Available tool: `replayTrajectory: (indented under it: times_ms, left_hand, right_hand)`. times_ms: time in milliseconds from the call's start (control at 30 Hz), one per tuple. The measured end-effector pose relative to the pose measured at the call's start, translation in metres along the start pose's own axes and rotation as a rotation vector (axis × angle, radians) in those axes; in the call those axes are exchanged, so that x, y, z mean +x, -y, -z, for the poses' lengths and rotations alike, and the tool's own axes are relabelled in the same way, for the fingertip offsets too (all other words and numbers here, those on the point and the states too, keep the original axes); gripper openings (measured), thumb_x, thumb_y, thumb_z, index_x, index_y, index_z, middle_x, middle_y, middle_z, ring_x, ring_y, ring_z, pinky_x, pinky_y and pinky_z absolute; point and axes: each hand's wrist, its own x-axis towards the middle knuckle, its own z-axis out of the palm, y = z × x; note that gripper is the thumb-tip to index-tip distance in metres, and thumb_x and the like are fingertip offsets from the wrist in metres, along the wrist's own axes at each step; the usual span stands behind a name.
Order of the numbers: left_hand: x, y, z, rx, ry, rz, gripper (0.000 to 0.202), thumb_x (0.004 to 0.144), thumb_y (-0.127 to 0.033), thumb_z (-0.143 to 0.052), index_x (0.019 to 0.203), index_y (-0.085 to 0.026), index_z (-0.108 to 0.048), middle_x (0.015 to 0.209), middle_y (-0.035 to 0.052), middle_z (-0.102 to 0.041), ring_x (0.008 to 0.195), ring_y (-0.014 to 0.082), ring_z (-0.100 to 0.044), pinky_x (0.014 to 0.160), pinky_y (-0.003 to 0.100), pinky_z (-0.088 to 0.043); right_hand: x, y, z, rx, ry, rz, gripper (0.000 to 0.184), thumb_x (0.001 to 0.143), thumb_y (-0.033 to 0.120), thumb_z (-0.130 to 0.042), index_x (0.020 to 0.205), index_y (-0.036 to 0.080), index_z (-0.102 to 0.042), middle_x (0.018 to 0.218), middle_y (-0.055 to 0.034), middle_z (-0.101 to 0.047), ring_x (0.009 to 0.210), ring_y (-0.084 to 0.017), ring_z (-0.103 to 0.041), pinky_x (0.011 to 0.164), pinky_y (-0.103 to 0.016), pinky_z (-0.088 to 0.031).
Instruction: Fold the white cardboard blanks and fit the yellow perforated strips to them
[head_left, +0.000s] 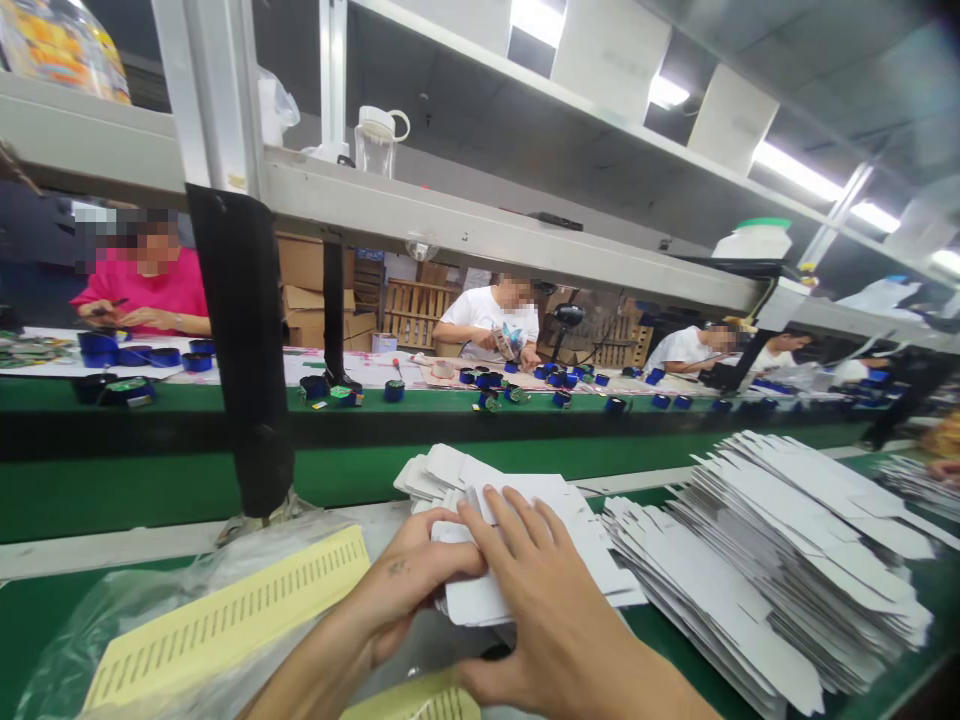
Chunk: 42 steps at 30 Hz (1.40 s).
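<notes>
A small stack of flat white carton blanks (480,598) lies in front of me, its sheets fanned unevenly at the far end. My left hand (409,575) grips the stack's near left edge, its thumb across the top; some of its fingers are hidden. With fingers extended and apart, my right hand (544,570) rests on the top blanks, and its thumb is low beside a yellow label sheet (420,700). Left of my hands, another yellow sheet (232,620) with rows of dark marks lies on clear plastic film (82,640).
Large piles of flat white cartons (795,560) stand to the right on the green bench. A black-wrapped post (244,350) rises front left. Beyond, blue round parts (394,390) line another bench where several people work. A shelf rail (480,225) crosses overhead.
</notes>
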Motion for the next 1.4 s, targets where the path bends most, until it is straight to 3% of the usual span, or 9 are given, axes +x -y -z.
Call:
replayTrajectory:
  times_ms: [100, 267, 367, 467, 600, 767, 967, 1133, 1400]
  left_hand:
    - [0.002, -0.001, 0.0, -0.036, 0.003, 0.01, 0.069, 0.048, -0.032, -0.074, 0.114, -0.018, -0.058, 0.079, -0.0001, -0.064, 0.072, 0.0173, -0.054, 0.056, 0.025, -0.036]
    - [0.004, -0.001, 0.004, -0.021, 0.013, 0.009, 0.061, 0.051, -0.032, -0.074, 0.109, -0.02, -0.059, 0.081, -0.0003, -0.062, 0.072, 0.0152, -0.05, 0.055, 0.022, -0.033]
    - [0.004, -0.001, 0.006, -0.025, -0.003, 0.014, 0.061, 0.051, -0.034, -0.074, 0.109, -0.019, -0.06, 0.084, 0.0003, -0.062, 0.074, 0.0153, -0.05, 0.056, 0.022, -0.034]
    - [0.004, -0.001, 0.006, -0.03, -0.008, 0.015, 0.065, 0.05, -0.033, -0.076, 0.111, -0.019, -0.06, 0.086, 0.001, -0.063, 0.076, 0.0166, -0.051, 0.056, 0.023, -0.034]
    - [0.002, -0.002, 0.007, -0.034, -0.014, 0.013, 0.066, 0.051, -0.032, -0.078, 0.113, -0.02, -0.06, 0.092, 0.0025, -0.065, 0.082, 0.0186, -0.055, 0.059, 0.023, -0.036]
    - [-0.006, -0.006, 0.01, -0.053, -0.046, 0.011, 0.064, 0.052, -0.032, -0.078, 0.112, -0.019, -0.062, 0.097, 0.0057, -0.068, 0.087, 0.0221, -0.059, 0.061, 0.025, -0.038]
    - [-0.014, -0.02, 0.017, -0.072, 0.041, -0.191, 0.062, 0.053, -0.038, -0.081, 0.109, -0.019, -0.064, 0.1, 0.0061, -0.067, 0.09, 0.0232, -0.06, 0.066, 0.026, -0.041]
    - [-0.015, -0.03, 0.029, -0.076, 0.097, -0.412, 0.076, 0.055, -0.037, -0.085, 0.125, -0.02, -0.06, 0.11, 0.0089, -0.068, 0.098, 0.0281, -0.063, 0.075, 0.03, -0.047]
    - [0.032, -0.058, 0.04, 0.245, 0.096, -0.595, 0.065, 0.055, -0.018, -0.078, 0.119, -0.019, -0.066, 0.108, 0.0082, -0.069, 0.102, 0.0308, -0.065, 0.085, 0.038, -0.052]
  right_hand:
    - [0.002, -0.025, 0.027, 0.325, 0.032, -0.222, 0.11, 0.067, 0.065, -0.078, 0.158, 0.024, -0.031, 0.162, -0.0161, -0.036, 0.147, -0.041, -0.035, 0.114, -0.063, -0.036]
    - [-0.016, -0.081, 0.037, 0.58, -0.303, -0.931, 0.098, 0.073, 0.069, -0.066, 0.152, 0.019, -0.038, 0.154, -0.0188, -0.045, 0.135, -0.035, -0.051, 0.101, -0.047, -0.049]
    - [-0.044, -0.085, 0.022, 0.759, -0.238, -1.144, 0.09, 0.076, 0.07, -0.063, 0.145, 0.014, -0.047, 0.132, -0.0182, -0.064, 0.106, -0.029, -0.068, 0.076, -0.035, -0.056]
    - [-0.063, -0.071, 0.014, 0.843, -0.163, -1.227, 0.084, 0.076, 0.07, -0.067, 0.138, 0.015, -0.053, 0.097, -0.0095, -0.075, 0.076, -0.022, -0.068, 0.059, -0.028, -0.052]
    - [-0.061, -0.052, 0.017, 0.94, -0.131, -1.181, 0.074, 0.075, 0.064, -0.073, 0.127, 0.013, -0.06, 0.079, -0.0033, -0.068, 0.06, -0.018, -0.061, 0.048, -0.028, -0.053]
    - [-0.05, -0.047, 0.027, 1.003, -0.028, -1.122, 0.047, 0.079, 0.063, -0.071, 0.079, 0.016, -0.069, 0.063, 0.0011, -0.054, 0.055, -0.015, -0.053, 0.044, -0.025, -0.051]
    - [-0.051, -0.055, 0.043, 1.181, -0.078, -1.145, 0.053, 0.073, 0.064, -0.076, 0.099, 0.019, -0.07, 0.097, -0.0108, -0.077, 0.087, -0.027, -0.073, 0.075, -0.032, -0.06]
    - [-0.035, -0.05, 0.06, 1.059, -0.191, -0.865, 0.057, 0.063, 0.056, -0.082, 0.105, 0.019, -0.071, 0.117, -0.014, -0.076, 0.108, -0.035, -0.07, 0.096, -0.045, -0.056]
    - [-0.009, -0.083, 0.048, 0.563, -0.346, -0.392, 0.037, 0.071, 0.042, -0.077, 0.1, 0.019, -0.074, 0.098, -0.0093, -0.08, 0.088, -0.031, -0.076, 0.079, -0.04, -0.062]
